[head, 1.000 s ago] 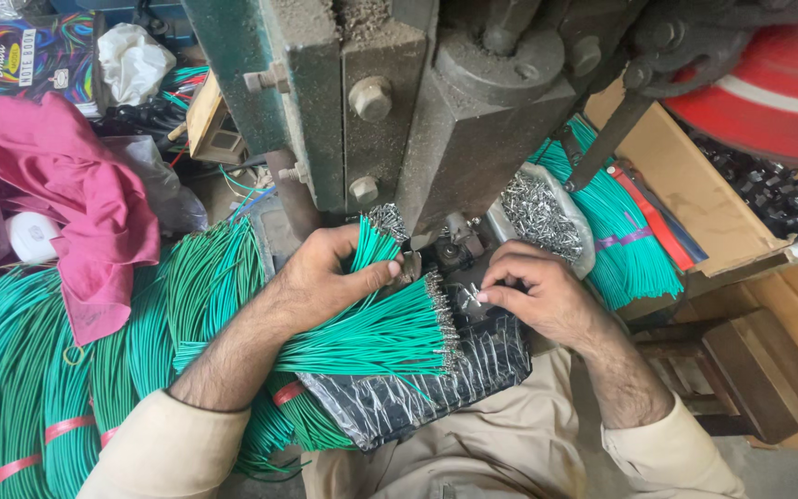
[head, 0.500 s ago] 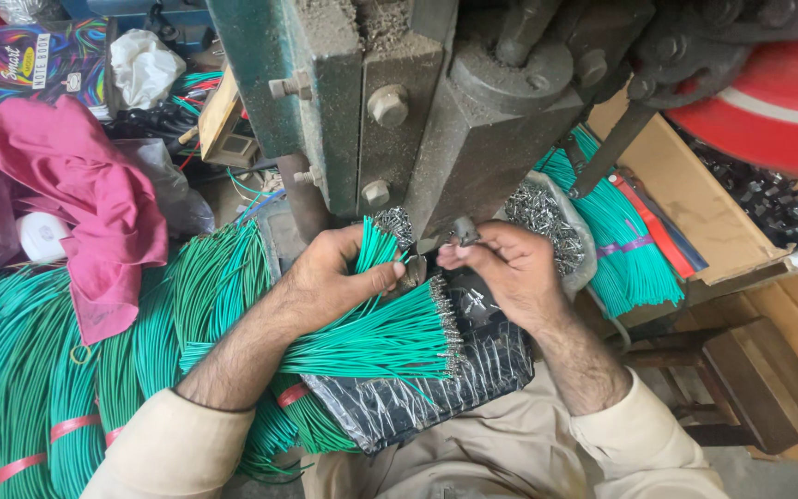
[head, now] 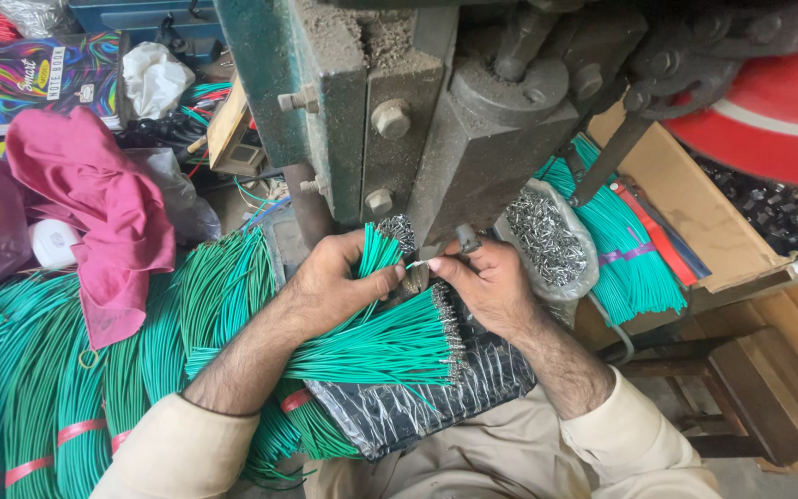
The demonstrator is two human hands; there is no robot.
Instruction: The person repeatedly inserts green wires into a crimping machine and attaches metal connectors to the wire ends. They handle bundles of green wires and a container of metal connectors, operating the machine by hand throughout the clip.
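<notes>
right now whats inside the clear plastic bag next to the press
The clear plastic bag holds a heap of small silvery metal terminals. Its lower part is hidden behind the right hand.

A crumpled magenta cloth (head: 94,217) lies at the left over long bundled green wires (head: 39,370). Far left sit a rainbow-coloured notebook (head: 43,79) and a white plastic bag (head: 154,79). At the right, a cardboard box (head: 695,222) holds cut green wires (head: 634,263), under a red wheel (head: 773,111).
</notes>
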